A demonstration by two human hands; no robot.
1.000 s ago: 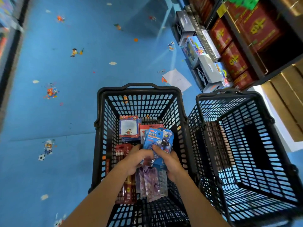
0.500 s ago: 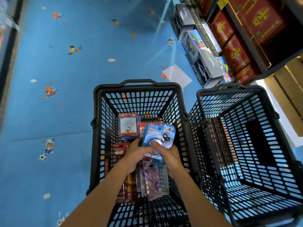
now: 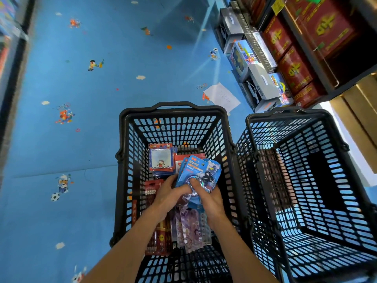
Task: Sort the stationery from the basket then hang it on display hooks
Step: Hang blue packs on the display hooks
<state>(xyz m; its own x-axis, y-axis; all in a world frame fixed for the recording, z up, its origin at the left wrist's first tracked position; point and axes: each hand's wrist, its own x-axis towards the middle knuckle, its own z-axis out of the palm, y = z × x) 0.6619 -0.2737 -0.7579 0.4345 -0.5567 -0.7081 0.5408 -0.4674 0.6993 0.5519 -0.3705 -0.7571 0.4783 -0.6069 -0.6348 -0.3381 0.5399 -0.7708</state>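
Observation:
A black plastic basket point(image 3: 173, 111) on the blue floor holds packaged stationery. Both hands are inside it, holding a stack of blue blister packs point(image 3: 201, 169). My left hand point(image 3: 167, 194) grips the stack's left edge and my right hand point(image 3: 208, 198) grips its lower right, thumb on the clear round blister. Under the hands lie red pencil packs point(image 3: 155, 237) and purple clear-wrapped packs point(image 3: 188, 229). Notepad packs with a cartoon cat point(image 3: 161, 158) and red packs point(image 3: 180, 160) sit at the basket's far end.
A second black basket point(image 3: 285, 117) stands right beside the first, with nothing seen inside. Shelves with red boxes point(image 3: 289, 68) and toy boxes point(image 3: 255, 64) run along the right. A white paper sheet point(image 3: 221, 97) lies on the floor.
The hands have shifted slightly on the blue packs, bunching them together. The camera has tilted a little; the baskets stay where they were.

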